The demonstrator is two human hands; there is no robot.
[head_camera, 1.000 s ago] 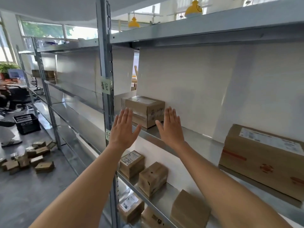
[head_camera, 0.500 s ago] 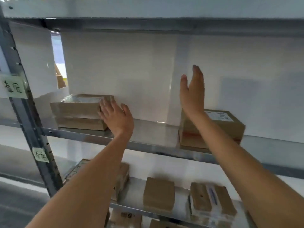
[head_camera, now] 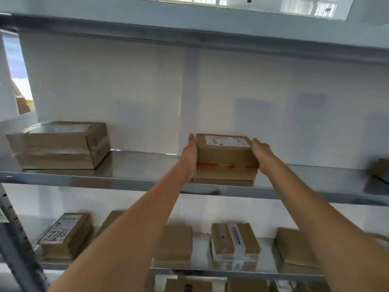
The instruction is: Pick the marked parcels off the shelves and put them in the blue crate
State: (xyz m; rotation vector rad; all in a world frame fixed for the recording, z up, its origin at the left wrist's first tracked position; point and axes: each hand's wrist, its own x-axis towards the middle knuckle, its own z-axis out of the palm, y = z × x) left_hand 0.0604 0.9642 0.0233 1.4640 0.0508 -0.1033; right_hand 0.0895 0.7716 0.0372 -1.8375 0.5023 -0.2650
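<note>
Looking at a metal shelf (head_camera: 130,178) with a big taped box (head_camera: 59,144) at its left end. Near the middle of the front edge sits the parcel (head_camera: 226,157), white label on top and red marks on the front. Left hand (head_camera: 190,153) lies flat against its left side, fingers straight, and right hand (head_camera: 261,152) curls round its right side, so it's squeezed between both. Lower shelf (head_camera: 202,268) has smaller boxes in a row, one marked 7786 (head_camera: 63,234) at the left.

Labelled brown parcel (head_camera: 226,158) — middle shelf
</note>
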